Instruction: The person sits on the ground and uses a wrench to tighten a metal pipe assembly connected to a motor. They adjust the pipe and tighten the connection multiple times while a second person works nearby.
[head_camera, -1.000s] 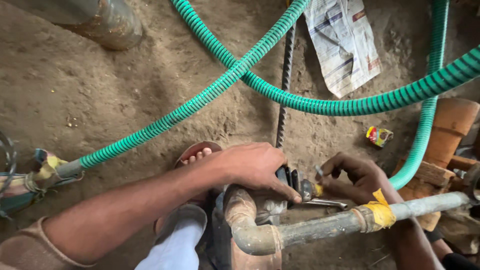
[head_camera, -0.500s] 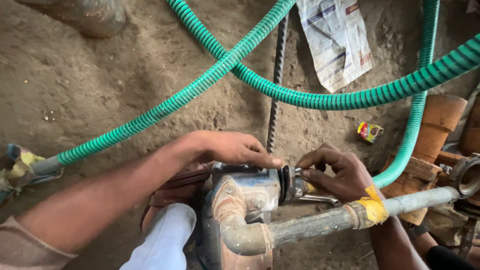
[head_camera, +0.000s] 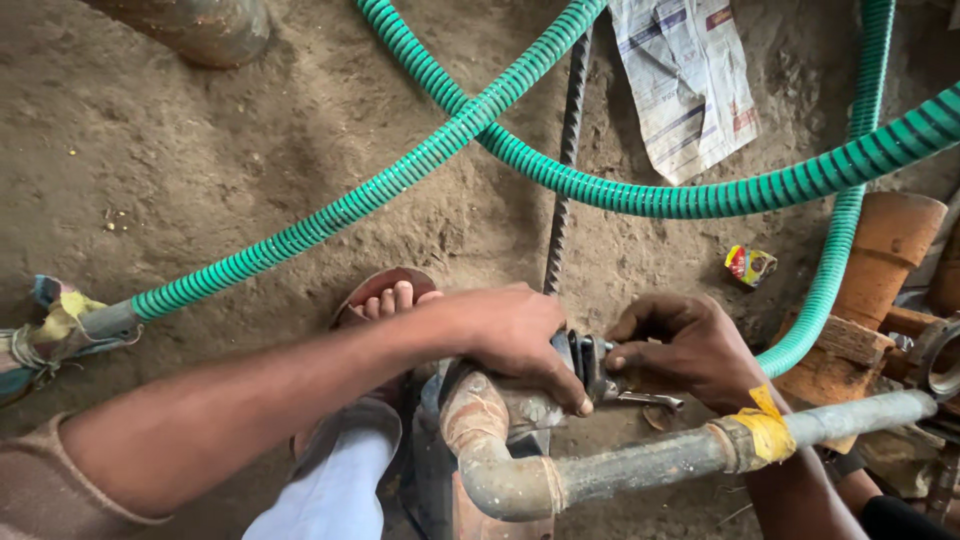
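Observation:
My left hand (head_camera: 510, 335) rests on top of a rusty pump body (head_camera: 505, 420), fingers curled down over its side. My right hand (head_camera: 690, 345) pinches a dark round fitting (head_camera: 590, 362) on the pump's side, thumb and fingers closed around it. A thin metal tool (head_camera: 650, 400) pokes out just under that hand. A grey pipe with a rusty elbow (head_camera: 660, 465) runs right from the pump, wrapped with yellow tape (head_camera: 765, 430).
Green ribbed hoses (head_camera: 420, 165) cross the dirt floor. A ribbed steel bar (head_camera: 565, 150) lies upright in view, a newspaper (head_camera: 685, 75) beyond it. My sandalled foot (head_camera: 390, 300) is beside the pump. Clay pots (head_camera: 885, 245) and bricks stand at right.
The view has shifted slightly. My left hand slid a little along the pump top toward the fitting. My right hand stays on the fitting, fingers turned a bit.

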